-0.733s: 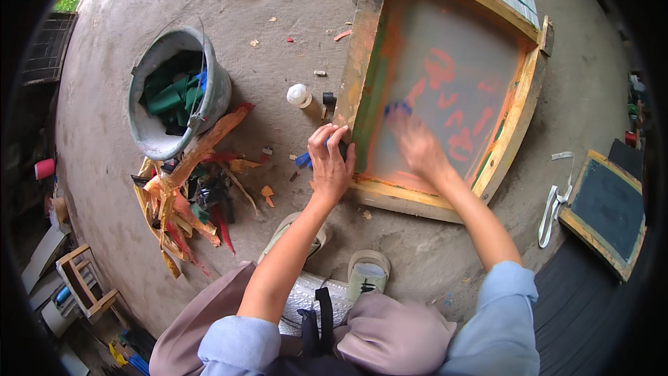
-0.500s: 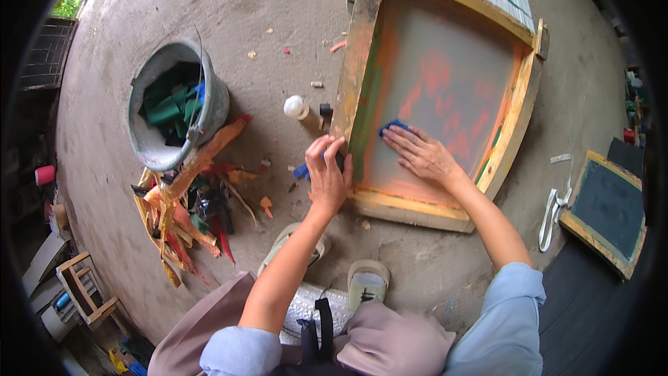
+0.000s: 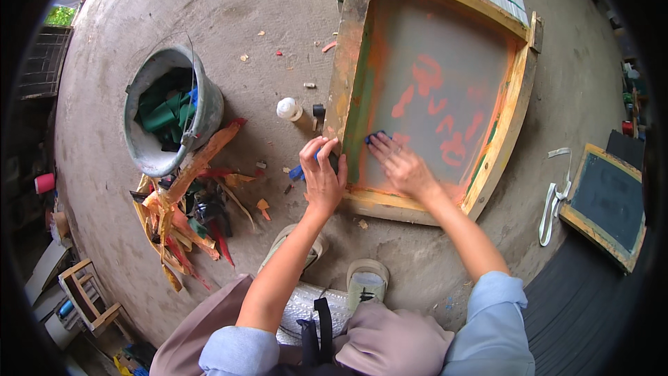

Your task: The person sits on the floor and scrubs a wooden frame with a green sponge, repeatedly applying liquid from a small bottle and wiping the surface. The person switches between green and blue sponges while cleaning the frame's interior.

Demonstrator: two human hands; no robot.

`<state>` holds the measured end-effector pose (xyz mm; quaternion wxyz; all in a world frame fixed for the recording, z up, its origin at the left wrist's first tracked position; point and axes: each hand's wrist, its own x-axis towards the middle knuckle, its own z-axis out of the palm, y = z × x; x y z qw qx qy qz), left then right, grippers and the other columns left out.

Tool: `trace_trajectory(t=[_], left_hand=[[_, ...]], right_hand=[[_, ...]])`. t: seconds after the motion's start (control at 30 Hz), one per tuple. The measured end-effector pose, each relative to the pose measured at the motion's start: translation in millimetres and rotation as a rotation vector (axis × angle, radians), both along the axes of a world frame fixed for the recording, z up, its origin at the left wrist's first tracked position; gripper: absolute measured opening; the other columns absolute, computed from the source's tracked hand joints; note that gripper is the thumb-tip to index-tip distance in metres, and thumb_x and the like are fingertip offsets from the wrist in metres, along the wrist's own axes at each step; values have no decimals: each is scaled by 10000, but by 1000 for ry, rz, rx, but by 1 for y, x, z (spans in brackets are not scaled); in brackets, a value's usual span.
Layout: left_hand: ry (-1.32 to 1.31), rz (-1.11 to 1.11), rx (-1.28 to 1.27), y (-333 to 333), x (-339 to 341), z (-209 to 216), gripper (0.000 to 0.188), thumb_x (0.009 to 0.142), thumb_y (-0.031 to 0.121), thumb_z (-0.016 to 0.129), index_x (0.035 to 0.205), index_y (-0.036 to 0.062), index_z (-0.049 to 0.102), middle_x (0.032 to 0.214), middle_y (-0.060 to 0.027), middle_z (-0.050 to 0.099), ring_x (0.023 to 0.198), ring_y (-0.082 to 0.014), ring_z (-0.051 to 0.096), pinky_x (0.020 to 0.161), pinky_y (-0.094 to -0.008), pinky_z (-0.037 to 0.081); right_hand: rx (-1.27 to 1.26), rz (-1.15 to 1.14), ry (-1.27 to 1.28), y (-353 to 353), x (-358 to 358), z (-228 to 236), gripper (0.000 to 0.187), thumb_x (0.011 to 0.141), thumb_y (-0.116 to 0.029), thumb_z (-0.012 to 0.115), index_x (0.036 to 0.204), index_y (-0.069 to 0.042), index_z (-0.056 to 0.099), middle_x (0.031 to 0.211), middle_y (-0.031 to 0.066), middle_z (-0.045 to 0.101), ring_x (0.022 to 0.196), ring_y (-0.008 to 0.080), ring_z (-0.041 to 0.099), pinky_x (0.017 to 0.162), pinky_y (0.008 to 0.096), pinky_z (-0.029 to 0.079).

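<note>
A wooden screen-printing frame (image 3: 390, 203) lies tilted on the floor, its pale mesh (image 3: 410, 35) marked with orange smears and curved orange shapes. My left hand (image 3: 323, 179) is curled against the frame's near left corner, its fingertips at the left rail. A bit of blue and something dark show among its fingers, too covered to name. On the lower left of the mesh, my right hand (image 3: 402, 167) presses down a small blue cloth (image 3: 376, 137), which pokes out beyond the fingertips.
To the left stands a grey bucket (image 3: 213, 108) of green scraps, beside a heap of torn strips (image 3: 184, 216). A white-topped bottle (image 3: 289, 108) is near the frame. A smaller dark screen (image 3: 605, 198) and white straps (image 3: 550, 212) lie right. My sandals (image 3: 367, 280) are below.
My right hand has slid the blue cloth leftward across the mesh, closer to the left rail. The orange marks look more sharply outlined. My left hand stays at the frame corner.
</note>
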<state>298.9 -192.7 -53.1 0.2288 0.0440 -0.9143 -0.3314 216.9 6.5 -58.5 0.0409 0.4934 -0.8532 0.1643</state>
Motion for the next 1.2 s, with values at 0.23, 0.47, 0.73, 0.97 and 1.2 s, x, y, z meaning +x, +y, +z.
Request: trace_trajectory(t=[0.23, 0.47, 0.73, 0.97, 1.2], left_hand=[[16, -25, 6, 8, -5, 2, 512, 783, -30, 650, 1244, 71, 452, 1222, -147, 394, 1174, -344, 440, 988, -462, 398], [29, 12, -9, -1, 0, -1, 507, 770, 15, 681, 1227, 92, 475, 1183, -124, 433, 1156, -333, 464, 967, -467, 399], [57, 13, -25, 5, -6, -3, 502, 762, 6, 680, 1217, 91, 485, 1178, -125, 435, 1144, -332, 471, 957, -461, 408], [23, 1, -39, 1, 0, -1, 495, 778, -13, 660, 1225, 85, 468, 1208, -134, 410, 1165, -338, 452, 977, -456, 405], [20, 11, -44, 2, 0, -2, 487, 790, -16, 651, 1230, 83, 464, 1218, -139, 408, 1173, -341, 447, 989, -455, 405]], right_hand=[[-35, -422, 347, 6, -137, 45, 546, 860, -110, 536, 1390, -10, 456, 1443, 167, 450, 1324, 315, 449, 1063, 412, 403], [52, 107, -63, 47, -4, 2, 503, 856, -26, 491, 1359, -3, 494, 1456, 137, 444, 1324, 287, 457, 1109, 384, 376], [58, -282, 257, 23, -98, 38, 507, 882, -74, 481, 1383, 4, 458, 1407, 163, 492, 1333, 285, 443, 1101, 401, 362], [113, 368, -143, 58, 22, 1, 434, 922, -164, 498, 1353, -128, 529, 1410, -17, 514, 1313, 112, 461, 1148, 336, 327], [265, 512, -52, 44, -38, 27, 447, 937, -190, 456, 1381, -155, 498, 1448, -43, 467, 1369, 79, 373, 1171, 328, 286]])
